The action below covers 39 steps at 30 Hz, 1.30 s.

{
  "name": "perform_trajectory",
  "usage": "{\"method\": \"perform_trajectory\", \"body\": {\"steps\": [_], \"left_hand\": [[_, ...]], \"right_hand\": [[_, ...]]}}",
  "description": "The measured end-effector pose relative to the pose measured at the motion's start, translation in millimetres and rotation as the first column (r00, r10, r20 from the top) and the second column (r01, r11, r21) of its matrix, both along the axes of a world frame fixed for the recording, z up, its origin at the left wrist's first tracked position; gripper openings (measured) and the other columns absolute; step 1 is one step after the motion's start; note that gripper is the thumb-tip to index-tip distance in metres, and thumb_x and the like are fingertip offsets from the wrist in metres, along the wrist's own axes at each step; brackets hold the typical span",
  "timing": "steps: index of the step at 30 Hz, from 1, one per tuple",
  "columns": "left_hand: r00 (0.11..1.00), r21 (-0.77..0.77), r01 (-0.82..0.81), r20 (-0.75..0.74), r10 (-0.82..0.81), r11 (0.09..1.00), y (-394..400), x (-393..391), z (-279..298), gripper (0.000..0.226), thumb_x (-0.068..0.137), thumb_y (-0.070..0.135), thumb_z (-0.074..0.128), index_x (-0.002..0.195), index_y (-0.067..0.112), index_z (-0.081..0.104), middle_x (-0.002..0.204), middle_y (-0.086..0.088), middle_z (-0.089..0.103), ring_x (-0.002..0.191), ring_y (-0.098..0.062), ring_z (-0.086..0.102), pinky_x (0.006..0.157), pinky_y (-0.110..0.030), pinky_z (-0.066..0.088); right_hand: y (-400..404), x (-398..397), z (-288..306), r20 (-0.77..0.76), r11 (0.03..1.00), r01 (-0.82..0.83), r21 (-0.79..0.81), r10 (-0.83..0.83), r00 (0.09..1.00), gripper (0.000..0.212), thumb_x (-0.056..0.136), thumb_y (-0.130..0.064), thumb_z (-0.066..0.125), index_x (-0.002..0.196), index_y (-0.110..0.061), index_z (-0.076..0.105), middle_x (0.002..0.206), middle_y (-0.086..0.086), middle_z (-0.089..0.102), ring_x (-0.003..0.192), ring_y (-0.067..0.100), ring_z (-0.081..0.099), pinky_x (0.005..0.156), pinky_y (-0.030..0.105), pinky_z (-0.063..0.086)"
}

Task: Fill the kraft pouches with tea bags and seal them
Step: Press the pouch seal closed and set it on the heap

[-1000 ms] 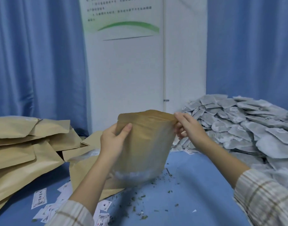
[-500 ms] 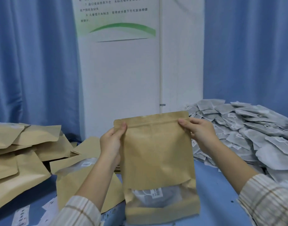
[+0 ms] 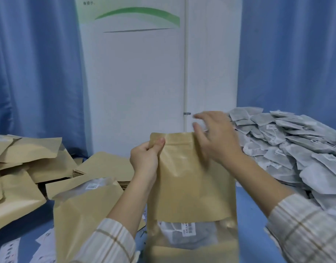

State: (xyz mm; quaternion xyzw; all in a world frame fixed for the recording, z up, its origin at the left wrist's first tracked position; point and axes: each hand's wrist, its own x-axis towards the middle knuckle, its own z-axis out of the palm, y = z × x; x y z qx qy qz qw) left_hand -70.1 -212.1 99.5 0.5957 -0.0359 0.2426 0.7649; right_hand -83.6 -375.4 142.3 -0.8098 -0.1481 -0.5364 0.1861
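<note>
A kraft pouch stands upright in front of me, tea bags showing through its clear window near the bottom. My left hand pinches the pouch's top left corner between thumb and fingers. My right hand is blurred at the top right of the pouch, fingers spread and lifted over the top edge; whether it touches the pouch is unclear. A large heap of grey tea bags lies to the right.
Filled and flat kraft pouches are stacked at the left, and another pouch lies just left of my forearm. Paper tags are scattered on the blue table. Blue curtains and a white board stand behind.
The pouch was turned upright and brought closer. My right hand let go of the top right corner and now hovers with fingers spread above the top edge.
</note>
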Motion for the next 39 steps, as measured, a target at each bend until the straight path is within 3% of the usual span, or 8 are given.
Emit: {"method": "perform_trajectory", "body": {"steps": [3, 6, 13, 20, 25, 29, 34, 39], "left_hand": [[0.999, 0.06, 0.035, 0.039, -0.038, 0.998, -12, -3, 1, 0.053, 0.082, 0.025, 0.072, 0.042, 0.021, 0.038, 0.051, 0.006, 0.033, 0.058, -0.015, 0.028, 0.055, -0.029, 0.021], [0.996, 0.074, 0.069, 0.05, -0.073, 0.995, -12, -3, -1, 0.061, 0.084, 0.027, 0.07, 0.039, 0.02, 0.028, 0.047, 0.009, 0.024, 0.053, -0.013, 0.022, 0.049, -0.027, 0.016], [0.996, 0.021, 0.059, 0.066, -0.061, 0.998, -9, 0, -1, 0.052, 0.084, 0.023, 0.07, 0.049, 0.017, 0.032, 0.059, -0.004, 0.026, 0.063, -0.021, 0.024, 0.059, -0.032, 0.018], [0.997, -0.021, 0.044, 0.067, -0.043, 0.999, 12, 7, -5, 0.037, 0.08, 0.03, 0.073, 0.054, 0.012, 0.054, 0.063, -0.006, 0.041, 0.064, -0.017, 0.036, 0.062, -0.03, 0.028], [0.991, 0.035, 0.106, 0.083, -0.109, 0.994, 10, 6, -2, 0.046, 0.082, 0.031, 0.071, 0.058, 0.001, 0.047, 0.065, -0.007, 0.036, 0.063, -0.019, 0.033, 0.061, -0.029, 0.026], [0.993, 0.076, 0.108, 0.037, -0.111, 0.991, 7, 7, -1, 0.049, 0.083, 0.034, 0.07, 0.042, 0.02, 0.046, 0.051, 0.004, 0.043, 0.051, -0.013, 0.039, 0.05, -0.023, 0.03], [0.989, 0.036, 0.14, 0.049, -0.142, 0.989, 15, 8, -1, 0.037, 0.083, 0.034, 0.07, 0.074, 0.0, 0.057, 0.071, -0.007, 0.044, 0.067, -0.017, 0.04, 0.058, -0.03, 0.03], [0.976, 0.084, 0.206, 0.051, -0.211, 0.975, 12, 7, -1, 0.034, 0.081, 0.031, 0.071, 0.076, -0.001, 0.061, 0.071, -0.007, 0.056, 0.064, -0.016, 0.053, 0.06, -0.025, 0.042]], "right_hand": [[41, 13, 2, 0.116, 0.944, 0.179, -0.277, -0.152, 0.982, 0.04, 0.09, -0.036, 0.051, 0.061, -0.012, 0.063, 0.059, 0.007, 0.063, 0.058, 0.027, 0.061, 0.056, 0.029, 0.039], [55, 21, 4, 0.19, 0.874, 0.423, -0.237, -0.386, 0.903, 0.048, 0.077, -0.04, 0.07, 0.04, -0.018, 0.048, 0.031, -0.001, 0.043, 0.027, 0.02, 0.043, 0.039, 0.016, 0.021], [61, 36, 0, 0.192, 0.935, 0.285, -0.212, -0.246, 0.95, 0.054, 0.067, -0.029, 0.084, 0.034, -0.013, 0.043, 0.028, 0.005, 0.039, 0.025, 0.023, 0.039, 0.037, 0.015, 0.021], [26, 51, 7, -0.098, 0.933, 0.247, -0.262, -0.28, 0.955, 0.064, 0.098, -0.05, 0.031, 0.063, -0.008, 0.063, 0.065, 0.015, 0.063, 0.07, 0.031, 0.059, 0.057, 0.031, 0.027], [15, 48, -1, 0.105, 0.926, 0.328, -0.189, -0.313, 0.944, 0.055, 0.087, -0.032, 0.057, 0.038, -0.006, 0.052, 0.034, 0.011, 0.045, 0.035, 0.026, 0.049, 0.044, 0.023, 0.031], [15, 46, 6, -0.291, 0.96, 0.146, -0.238, -0.214, 0.932, 0.068, 0.093, -0.06, 0.031, 0.043, -0.014, 0.035, 0.043, -0.002, 0.038, 0.053, 0.022, 0.044, 0.051, 0.031, 0.025], [-1, 30, 29, -0.657, 0.941, -0.31, -0.135, 0.149, 0.739, 0.045, 0.075, -0.059, 0.065, 0.069, -0.014, 0.065, 0.054, -0.006, 0.039, 0.05, 0.007, 0.035, 0.048, 0.022, 0.025], [-1, 26, 44, -0.737, 0.934, -0.338, -0.116, 0.147, 0.659, 0.042, 0.067, -0.04, 0.081, 0.056, -0.007, 0.057, 0.052, -0.004, 0.038, 0.05, 0.006, 0.034, 0.045, 0.016, 0.025]]}}
